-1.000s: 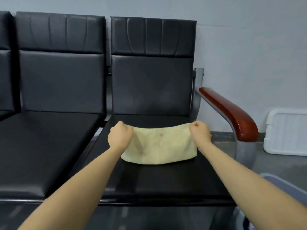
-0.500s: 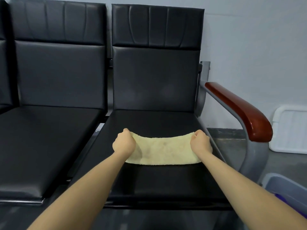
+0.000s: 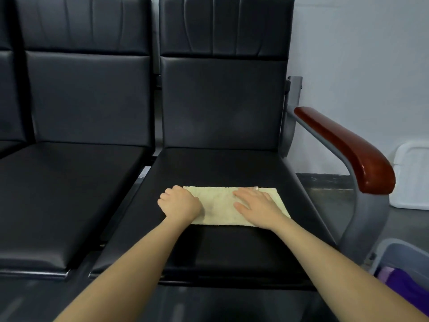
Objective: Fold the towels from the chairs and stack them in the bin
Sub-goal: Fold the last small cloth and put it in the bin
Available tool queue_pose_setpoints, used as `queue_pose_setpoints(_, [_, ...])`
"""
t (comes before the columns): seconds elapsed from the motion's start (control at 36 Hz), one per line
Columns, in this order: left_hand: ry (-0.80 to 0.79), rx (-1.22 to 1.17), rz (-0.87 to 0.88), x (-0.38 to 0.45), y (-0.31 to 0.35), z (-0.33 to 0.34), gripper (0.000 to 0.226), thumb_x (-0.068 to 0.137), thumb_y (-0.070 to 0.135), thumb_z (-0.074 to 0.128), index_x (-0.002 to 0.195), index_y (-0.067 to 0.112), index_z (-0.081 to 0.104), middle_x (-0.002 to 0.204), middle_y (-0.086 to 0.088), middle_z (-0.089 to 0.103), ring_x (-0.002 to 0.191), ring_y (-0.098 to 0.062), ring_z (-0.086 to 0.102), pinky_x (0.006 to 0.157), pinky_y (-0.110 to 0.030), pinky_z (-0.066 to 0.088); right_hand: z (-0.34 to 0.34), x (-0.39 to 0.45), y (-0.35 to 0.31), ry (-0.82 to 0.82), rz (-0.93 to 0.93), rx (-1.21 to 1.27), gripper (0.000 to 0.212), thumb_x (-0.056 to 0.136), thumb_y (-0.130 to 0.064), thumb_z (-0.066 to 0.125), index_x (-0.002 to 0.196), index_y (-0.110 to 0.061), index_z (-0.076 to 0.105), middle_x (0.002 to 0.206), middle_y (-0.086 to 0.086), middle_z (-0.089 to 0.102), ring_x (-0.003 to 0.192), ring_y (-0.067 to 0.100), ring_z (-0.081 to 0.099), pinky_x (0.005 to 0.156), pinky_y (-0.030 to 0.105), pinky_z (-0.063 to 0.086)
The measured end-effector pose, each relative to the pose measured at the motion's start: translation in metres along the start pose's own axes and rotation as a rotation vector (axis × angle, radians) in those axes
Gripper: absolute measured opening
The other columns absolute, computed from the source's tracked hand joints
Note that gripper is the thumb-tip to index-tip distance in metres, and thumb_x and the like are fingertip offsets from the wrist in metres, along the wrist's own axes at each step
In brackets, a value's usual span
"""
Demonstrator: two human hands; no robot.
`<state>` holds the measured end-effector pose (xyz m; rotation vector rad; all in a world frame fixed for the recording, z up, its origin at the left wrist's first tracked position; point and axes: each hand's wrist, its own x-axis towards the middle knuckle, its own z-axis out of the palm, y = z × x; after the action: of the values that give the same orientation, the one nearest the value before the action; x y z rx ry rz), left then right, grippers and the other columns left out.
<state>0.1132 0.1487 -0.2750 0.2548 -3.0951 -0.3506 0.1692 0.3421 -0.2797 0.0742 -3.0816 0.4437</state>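
Towel (image 3: 222,208): pale yellow terry, folded to a flat strip on the black vinyl chair seat (image 3: 232,247), long axis left to right. My right hand (image 3: 257,206) presses it flat-fingered; my left hand (image 3: 180,203) grips its left end. Bin (image 3: 394,254) lies low to my right, nearer the right hand.

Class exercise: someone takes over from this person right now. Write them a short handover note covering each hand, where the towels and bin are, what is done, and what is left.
Left hand: curled on the left end of the yellow towel.
Right hand: flat, pressing the towel's right half.
The towel lies folded into a strip on the black chair seat.
Grey bin: on the floor at the right, purple cloth already inside.
Left: finish folding, then stack the towel in the bin.
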Motion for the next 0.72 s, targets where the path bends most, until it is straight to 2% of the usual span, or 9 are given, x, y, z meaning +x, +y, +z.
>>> queue_pose_setpoints(0.14, [-0.033,0.024,0.082,-0.008,-0.002,0.0,0.04,0.092,0.024,0.046,0.126,0.005,0.042,0.13,-0.013,0.046,0.12,-0.029,0.044,0.1,-0.032,0.033,0.0,-0.003,-0.002,-0.15,0.016,-0.082,0.057,0.099,-0.056,0.024,0.151,-0.038,0.013,0.161,-0.01,0.003,0.148,0.012,-0.002,0.119,0.033,0.0])
queue_pose_setpoints(0.22, [0.044,0.006,0.156,-0.008,-0.004,-0.006,0.027,0.092,0.017,0.046,0.116,0.006,0.042,0.118,-0.01,0.055,0.108,-0.026,0.054,0.083,-0.03,0.039,0.003,-0.003,-0.008,-0.184,0.025,-0.101,0.059,0.098,-0.058,0.02,0.152,-0.038,0.007,0.16,-0.01,-0.002,0.147,0.011,-0.006,0.119,0.034,-0.003])
queue_pose_setpoints(0.31, [0.112,-0.05,0.229,-0.005,-0.003,-0.019,0.015,0.096,0.013,0.043,0.11,0.007,0.04,0.102,-0.007,0.061,0.088,-0.025,0.06,0.065,-0.03,0.036,0.009,0.0,-0.02,-0.189,0.044,-0.099,0.06,0.098,-0.059,0.019,0.152,-0.037,0.006,0.16,-0.01,-0.004,0.147,0.011,-0.007,0.119,0.035,-0.004])
queue_pose_setpoints(0.39, [0.169,-0.107,0.301,-0.006,-0.001,-0.035,0.012,0.1,0.016,0.038,0.108,0.008,0.041,0.093,-0.007,0.058,0.074,-0.024,0.052,0.06,-0.032,0.034,0.016,0.006,-0.04,-0.199,0.061,-0.081,0.061,0.098,-0.058,0.019,0.153,-0.035,0.005,0.161,-0.007,-0.006,0.147,0.013,-0.008,0.118,0.036,-0.005])
queue_pose_setpoints(0.44, [0.185,-0.146,0.33,-0.009,0.003,-0.043,0.01,0.099,0.016,0.037,0.104,0.008,0.042,0.096,-0.007,0.059,0.073,-0.023,0.049,0.061,-0.032,0.034,0.018,0.01,-0.052,-0.226,0.069,-0.049,0.062,0.098,-0.057,0.02,0.153,-0.033,0.006,0.161,-0.005,-0.006,0.148,0.015,-0.008,0.118,0.037,-0.005])
queue_pose_setpoints(0.53, [0.167,-0.212,0.349,-0.016,0.011,-0.05,0.012,0.099,0.017,0.038,0.1,0.007,0.044,0.1,-0.01,0.06,0.081,-0.027,0.055,0.063,-0.033,0.036,0.015,0.013,-0.059,-0.219,0.064,0.02,0.06,0.099,-0.051,0.03,0.152,-0.029,0.015,0.161,-0.003,-0.002,0.148,0.02,-0.002,0.118,0.038,0.001])
queue_pose_setpoints(0.58, [0.129,-0.27,0.351,-0.023,0.018,-0.052,0.016,0.1,0.02,0.038,0.101,0.006,0.045,0.097,-0.01,0.059,0.081,-0.027,0.056,0.063,-0.034,0.037,0.009,0.01,-0.056,-0.118,0.081,0.096,0.053,0.1,-0.04,0.037,0.15,-0.026,0.026,0.16,0.0,0.01,0.147,0.023,0.01,0.117,0.036,0.01])
queue_pose_setpoints(0.64, [0.082,-0.355,0.347,-0.028,0.026,-0.052,0.017,0.099,0.023,0.039,0.099,0.007,0.045,0.09,-0.007,0.055,0.075,-0.024,0.052,0.06,-0.032,0.037,0.001,0.003,-0.05,0.017,0.146,0.145,0.044,0.1,-0.033,0.039,0.143,-0.024,0.038,0.152,0.0,0.028,0.138,0.025,0.026,0.11,0.035,0.02])
queue_pose_setpoints(0.72, [-0.007,-0.545,0.349,-0.033,0.042,-0.048,0.021,0.098,0.026,0.042,0.099,0.006,0.049,0.086,-0.005,0.055,0.07,-0.02,0.052,0.054,-0.029,0.037,-0.01,-0.01,-0.033,0.117,0.278,0.144,0.032,0.099,-0.032,0.04,0.128,-0.026,0.051,0.135,0.001,0.041,0.125,0.024,0.035,0.102,0.036,0.024])
